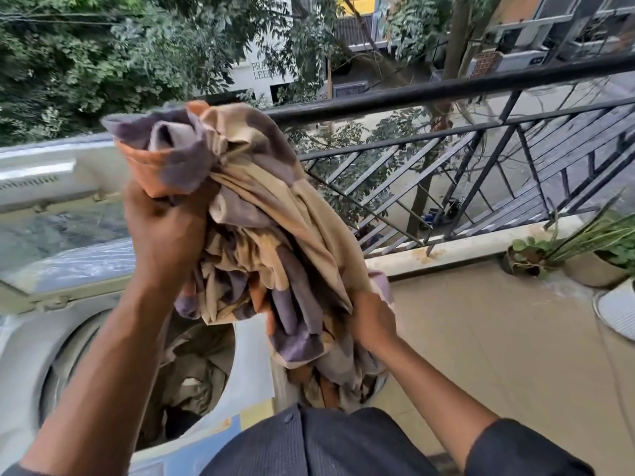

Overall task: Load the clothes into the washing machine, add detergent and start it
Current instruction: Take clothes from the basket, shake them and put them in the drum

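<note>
Black railing (446, 89) ran behind the grip; potted plants (584, 249) sat on tiled floor (498, 338) far right.

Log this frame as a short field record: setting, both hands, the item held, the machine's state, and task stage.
setting: balcony with a black railing and potted plants
left hand: raised, grips the upper bunch of the patterned cloth
right hand: grips the cloth lower down
cloth: purple, beige and orange, held above the machine, lower end trailing beside it
washing machine: top loader, lid up, clothes already in the drum
task stage: loading; detergent not visible
</note>
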